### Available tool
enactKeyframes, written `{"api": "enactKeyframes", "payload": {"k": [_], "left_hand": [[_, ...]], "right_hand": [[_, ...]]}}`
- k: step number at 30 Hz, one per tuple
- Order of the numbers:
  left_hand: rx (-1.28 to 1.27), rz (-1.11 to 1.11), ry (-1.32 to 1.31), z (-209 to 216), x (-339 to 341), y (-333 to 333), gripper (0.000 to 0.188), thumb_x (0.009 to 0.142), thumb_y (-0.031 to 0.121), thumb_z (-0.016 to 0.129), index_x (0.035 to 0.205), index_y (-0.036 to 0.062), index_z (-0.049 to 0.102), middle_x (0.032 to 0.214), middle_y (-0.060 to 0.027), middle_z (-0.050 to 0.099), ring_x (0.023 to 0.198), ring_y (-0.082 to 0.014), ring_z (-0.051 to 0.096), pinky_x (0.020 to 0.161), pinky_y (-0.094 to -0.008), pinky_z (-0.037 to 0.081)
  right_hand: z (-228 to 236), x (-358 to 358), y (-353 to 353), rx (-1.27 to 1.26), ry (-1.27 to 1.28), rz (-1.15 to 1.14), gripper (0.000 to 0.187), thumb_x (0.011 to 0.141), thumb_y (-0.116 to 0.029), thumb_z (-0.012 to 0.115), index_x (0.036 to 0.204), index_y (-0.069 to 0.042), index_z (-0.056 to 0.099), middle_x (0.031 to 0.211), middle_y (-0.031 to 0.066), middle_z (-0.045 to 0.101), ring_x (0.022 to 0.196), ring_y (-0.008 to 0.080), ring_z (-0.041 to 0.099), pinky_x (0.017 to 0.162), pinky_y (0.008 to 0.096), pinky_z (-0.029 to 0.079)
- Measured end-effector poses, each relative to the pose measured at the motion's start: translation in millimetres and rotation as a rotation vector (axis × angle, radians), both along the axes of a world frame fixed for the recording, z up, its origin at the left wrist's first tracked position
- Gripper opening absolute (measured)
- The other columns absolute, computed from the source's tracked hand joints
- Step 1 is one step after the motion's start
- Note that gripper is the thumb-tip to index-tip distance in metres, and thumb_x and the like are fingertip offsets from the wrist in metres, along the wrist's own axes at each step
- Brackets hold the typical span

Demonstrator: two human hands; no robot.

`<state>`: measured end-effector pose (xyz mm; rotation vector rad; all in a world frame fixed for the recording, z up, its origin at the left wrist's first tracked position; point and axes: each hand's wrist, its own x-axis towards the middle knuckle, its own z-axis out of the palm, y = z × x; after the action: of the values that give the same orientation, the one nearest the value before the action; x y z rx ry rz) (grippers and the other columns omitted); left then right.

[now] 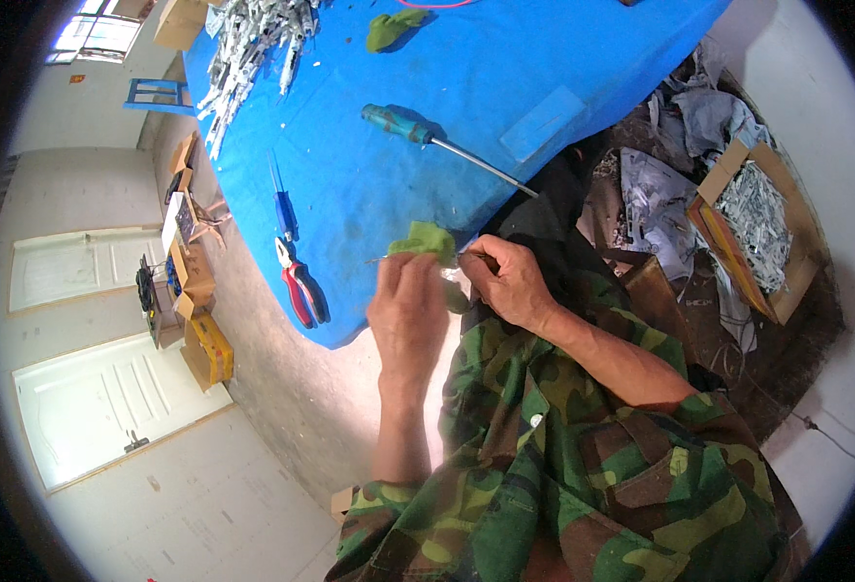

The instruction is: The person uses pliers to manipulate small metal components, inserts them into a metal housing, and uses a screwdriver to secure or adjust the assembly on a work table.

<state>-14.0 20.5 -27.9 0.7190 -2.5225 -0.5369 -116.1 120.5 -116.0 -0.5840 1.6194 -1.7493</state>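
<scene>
My left hand [408, 301] is closed and a little blurred by motion, at the near edge of the blue-covered table. A thin pointed bit shows beside its fingers; what they hold is mostly hidden. Right of it, my right hand [511, 283] is pinched, and a small dark piece shows at the fingertips. Just beyond the left fingers is a green cloth [426, 239], partly covered by that hand. Farther off lies a screwdriver with a teal handle [398, 124] and a long shaft. Red-handled pliers [297, 283] and a blue-handled screwdriver [285, 215] lie to the left.
The blue tablecloth [340, 184] bears a heap of silvery metal parts [251, 60] at the far left and another green cloth [389, 33]. An open cardboard box [714, 254] of similar metal pieces [756, 218] stands at the right, by plastic bags [653, 199]. Cartons [209, 351] line the left wall.
</scene>
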Motion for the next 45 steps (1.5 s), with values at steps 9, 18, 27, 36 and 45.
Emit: {"api": "enactKeyframes", "payload": {"k": [9, 18, 27, 36, 45], "left_hand": [[-0.045, -0.032, -0.063, -5.6, 0.4, 2.4, 0.010, 0.092, 0.001, 0.072, 0.102, 0.0021, 0.073, 0.106, -0.0144, 0.071, 0.091, -0.0353, 0.071, 0.078, -0.0420, 0.058], [-0.062, 0.087, -0.046, -9.7, 9.7, -21.9, 0.009, 0.094, 0.002, 0.072, 0.103, 0.0015, 0.074, 0.107, -0.0150, 0.071, 0.088, -0.0319, 0.073, 0.074, -0.0393, 0.058], [-0.011, -0.040, -0.049, 0.8, 2.4, 0.2, 0.011, 0.092, 0.001, 0.072, 0.102, 0.0022, 0.074, 0.106, -0.0145, 0.071, 0.091, -0.0344, 0.072, 0.078, -0.0409, 0.058], [-0.032, -0.043, -0.104, -2.4, 3.7, -2.8, 0.011, 0.093, 0.000, 0.071, 0.104, 0.0017, 0.073, 0.108, -0.0138, 0.071, 0.092, -0.0346, 0.072, 0.078, -0.0415, 0.058], [-0.112, 0.051, -0.092, -5.2, 8.5, -19.6, 0.009, 0.095, 0.000, 0.070, 0.103, -0.0005, 0.073, 0.109, -0.0144, 0.072, 0.091, -0.0321, 0.073, 0.077, -0.0396, 0.059]], "right_hand": [[-2.1, 1.1, 1.5, 0.016, 0.003, -0.005, 0.014, 0.098, -0.012, 0.066, 0.093, 0.001, 0.067, 0.075, 0.0139, 0.069, 0.068, 0.0136, 0.065, 0.062, 0.0350, 0.051], [-3.7, 1.6, 1.8, 0.005, 0.046, -0.001, 0.016, 0.098, -0.013, 0.065, 0.093, 0.002, 0.067, 0.074, 0.0133, 0.069, 0.067, 0.0138, 0.065, 0.062, 0.0353, 0.051], [-4.3, 3.5, 1.8, 0.002, 0.027, -0.004, 0.014, 0.099, -0.013, 0.066, 0.096, 0.001, 0.068, 0.074, 0.0144, 0.069, 0.067, 0.0157, 0.068, 0.062, 0.0357, 0.052], [-6.6, 4.6, 1.6, 0.003, 0.017, -0.019, 0.013, 0.098, -0.012, 0.067, 0.097, 0.001, 0.068, 0.075, 0.0154, 0.070, 0.068, 0.0164, 0.069, 0.063, 0.0356, 0.053], [-5.2, 3.7, 2.0, 0.023, 0.087, -0.008, 0.013, 0.098, -0.012, 0.067, 0.096, 0.001, 0.068, 0.075, 0.0144, 0.070, 0.067, 0.0154, 0.068, 0.062, 0.0364, 0.052]]}}
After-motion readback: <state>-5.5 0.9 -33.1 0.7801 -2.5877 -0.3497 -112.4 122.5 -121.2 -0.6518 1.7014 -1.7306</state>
